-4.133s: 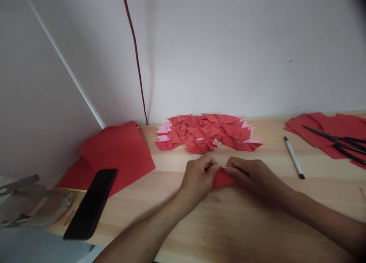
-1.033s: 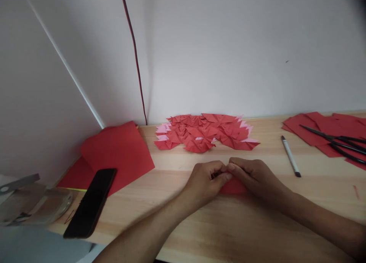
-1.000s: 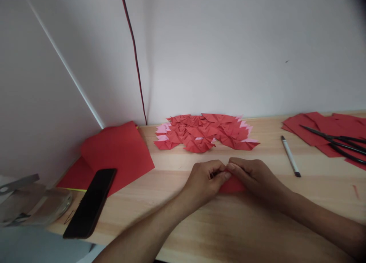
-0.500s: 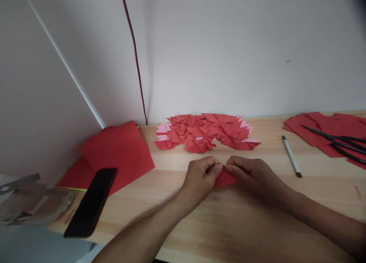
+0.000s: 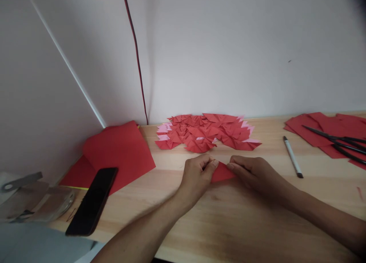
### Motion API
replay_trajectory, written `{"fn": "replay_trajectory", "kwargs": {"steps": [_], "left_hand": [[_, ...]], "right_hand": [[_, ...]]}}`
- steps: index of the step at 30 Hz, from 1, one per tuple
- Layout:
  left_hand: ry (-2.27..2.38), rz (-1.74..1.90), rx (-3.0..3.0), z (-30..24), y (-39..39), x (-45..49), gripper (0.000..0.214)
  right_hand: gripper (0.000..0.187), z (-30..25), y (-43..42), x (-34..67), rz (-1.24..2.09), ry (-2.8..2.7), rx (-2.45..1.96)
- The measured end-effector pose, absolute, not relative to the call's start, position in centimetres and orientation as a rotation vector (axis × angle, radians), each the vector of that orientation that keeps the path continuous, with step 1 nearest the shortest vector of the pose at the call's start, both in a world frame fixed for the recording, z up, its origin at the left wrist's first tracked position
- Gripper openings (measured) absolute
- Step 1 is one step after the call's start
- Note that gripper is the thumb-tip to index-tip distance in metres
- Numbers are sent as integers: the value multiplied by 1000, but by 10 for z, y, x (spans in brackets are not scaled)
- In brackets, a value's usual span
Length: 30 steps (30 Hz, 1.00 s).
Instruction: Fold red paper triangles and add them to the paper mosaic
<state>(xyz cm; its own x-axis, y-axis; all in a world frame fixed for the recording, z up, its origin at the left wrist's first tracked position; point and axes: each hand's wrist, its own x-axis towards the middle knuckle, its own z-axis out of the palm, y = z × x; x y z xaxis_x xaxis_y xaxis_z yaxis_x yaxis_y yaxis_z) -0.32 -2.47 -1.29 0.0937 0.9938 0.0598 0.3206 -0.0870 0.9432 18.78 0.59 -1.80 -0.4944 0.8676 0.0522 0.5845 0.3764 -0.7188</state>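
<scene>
A small folded red paper piece (image 5: 222,173) lies on the wooden table (image 5: 234,225) between my hands. My left hand (image 5: 197,175) pinches its left corner with curled fingers. My right hand (image 5: 254,172) presses its right side with fingers bent down onto it. Most of the piece is covered by my fingers. Just beyond it lies a heap of several folded red and pink paper pieces (image 5: 207,132).
Red paper sheets (image 5: 120,152) lie at the left by the wall, with a black phone (image 5: 93,201) on their near edge. A white pen (image 5: 292,162) lies to the right. Black scissors (image 5: 337,143) rest on more red sheets (image 5: 317,129). Grey metal objects (image 5: 31,200) sit at far left.
Both hands and the red piece have shifted slightly left and away from me over the last second. More of the piece now shows between the fingers.
</scene>
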Motion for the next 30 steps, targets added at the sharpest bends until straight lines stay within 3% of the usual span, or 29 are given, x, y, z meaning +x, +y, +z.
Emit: {"fn": "replay_trajectory", "kwargs": {"steps": [8,16,30], "left_hand": [[1340,1060,1415,-16,-20,-6,28],[1230,1004,1603,-14,-25,-3,23],[1276,1031,1753,-6,-32,1,21]], "right_hand": [[47,-21,8,190,917,-2205,-1227],[34,-9,1,185,943,-2290,-1122],[33,-13,-3,183,855,-2270,-1039]]}}
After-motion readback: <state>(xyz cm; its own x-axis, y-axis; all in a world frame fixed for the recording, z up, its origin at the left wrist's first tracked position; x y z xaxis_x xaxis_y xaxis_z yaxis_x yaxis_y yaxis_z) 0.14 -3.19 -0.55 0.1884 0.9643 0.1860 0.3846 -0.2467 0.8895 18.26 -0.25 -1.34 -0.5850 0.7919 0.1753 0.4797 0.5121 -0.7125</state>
